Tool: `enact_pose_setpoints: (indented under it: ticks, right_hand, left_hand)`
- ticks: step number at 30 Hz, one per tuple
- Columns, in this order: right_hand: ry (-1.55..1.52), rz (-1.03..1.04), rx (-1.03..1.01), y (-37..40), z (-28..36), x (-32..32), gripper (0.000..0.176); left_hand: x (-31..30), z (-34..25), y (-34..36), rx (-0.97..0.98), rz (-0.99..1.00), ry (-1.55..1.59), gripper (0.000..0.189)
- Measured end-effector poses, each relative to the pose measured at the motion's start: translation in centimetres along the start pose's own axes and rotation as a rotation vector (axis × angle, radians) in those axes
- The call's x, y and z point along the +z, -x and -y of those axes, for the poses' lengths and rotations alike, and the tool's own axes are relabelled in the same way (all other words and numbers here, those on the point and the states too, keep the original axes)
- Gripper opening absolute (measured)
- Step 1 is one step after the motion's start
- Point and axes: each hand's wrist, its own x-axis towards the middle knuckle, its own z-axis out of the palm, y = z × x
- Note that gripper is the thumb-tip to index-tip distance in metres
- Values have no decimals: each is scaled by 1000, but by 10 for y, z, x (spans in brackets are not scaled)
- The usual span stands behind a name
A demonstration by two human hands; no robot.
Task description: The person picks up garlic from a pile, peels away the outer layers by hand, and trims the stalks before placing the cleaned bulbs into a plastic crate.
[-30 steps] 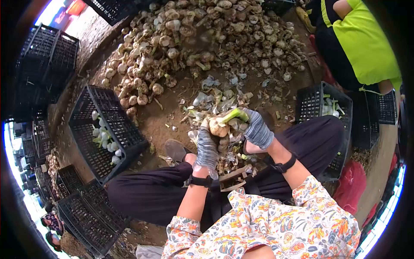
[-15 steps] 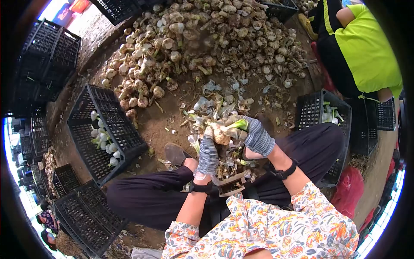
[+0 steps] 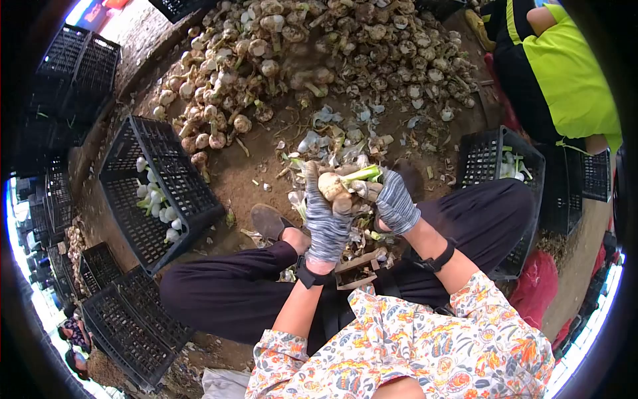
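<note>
Both hands wear grey striped gloves with soiled fingers. My left hand (image 3: 327, 223) cradles a garlic bulb (image 3: 329, 186), fingers up its left side and thumb beneath. The bulb's pale green stem (image 3: 362, 173) points right. My right hand (image 3: 397, 205) is closed beside that stem, fingertips against it; the exact grip is partly hidden. Beneath the hands lie peeled skins and stalk scraps (image 3: 345, 143) on the dirt floor. A small wooden frame (image 3: 357, 271) sits between my legs.
A large heap of untrimmed garlic (image 3: 372, 60) lies ahead. A black crate (image 3: 199, 193) with cleaned white bulbs stands left, another crate (image 3: 480, 153) with white bulbs right. A person in a yellow shirt (image 3: 565, 73) sits at upper right. A red mesh sack (image 3: 537, 286) lies at right.
My left hand has turned from gripping the bulb from below to cupping it palm up, fingers extended along its left side. The bulb has shifted up and left. The right hand stays near the stem.
</note>
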Motion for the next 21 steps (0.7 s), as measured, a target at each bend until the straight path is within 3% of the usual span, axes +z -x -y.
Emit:
enact_pose_setpoints:
  ticks: [1, 2, 3, 4, 5, 7, 9, 11, 13, 15, 16, 17, 19, 20, 21]
  right_hand:
    - [-2, 3, 3, 3, 1, 2, 24]
    - [-145, 6, 159, 5, 4, 5, 25]
    - [-288, 9, 314, 6, 9, 7, 26]
    - [-48, 59, 27, 3, 14, 6, 33]
    - [-56, 64, 32, 3, 12, 7, 33]
    - [135, 82, -198, 4, 9, 5, 36]
    - [197, 37, -247, 4, 21, 6, 28]
    - [93, 44, -48, 5, 21, 7, 27]
    - [49, 104, -5, 7, 2, 7, 27]
    - [-176, 25, 195, 7, -6, 13, 30]
    - [104, -28, 81, 6, -7, 11, 35]
    - [107, -30, 80, 4, 1, 16, 35]
    - [-284, -257, 56, 3, 15, 30, 33]
    - [-62, -215, -67, -1, 7, 29, 28]
    - [-63, -216, -64, 1, 2, 26, 28]
  left_hand:
    - [8, -14, 2, -1, -28, -114, 61]
    - [13, -21, 8, -76, -69, 128, 64]
    - [5, -10, -4, 72, -116, -240, 60]
    - [-3, -13, -7, -128, -111, 16, 55]
    - [-11, -20, -8, -325, -107, 275, 53]
    - [-8, -40, -19, -693, -275, 201, 53]
    - [-12, -38, -23, -813, -300, 243, 48]
    - [-12, -36, -24, -819, -308, 251, 50]
    - [-13, -32, -22, -833, -311, 265, 51]
    - [-19, -26, -18, -801, -93, 304, 60]
    - [-17, -11, -15, -476, -99, 244, 60]
    - [-13, 0, -12, -475, -97, 245, 60]
    - [-2, 15, -2, -45, -284, -120, 46]
    - [9, 9, 1, 126, -316, -281, 42]
    - [2, 9, 2, 124, -316, -283, 42]
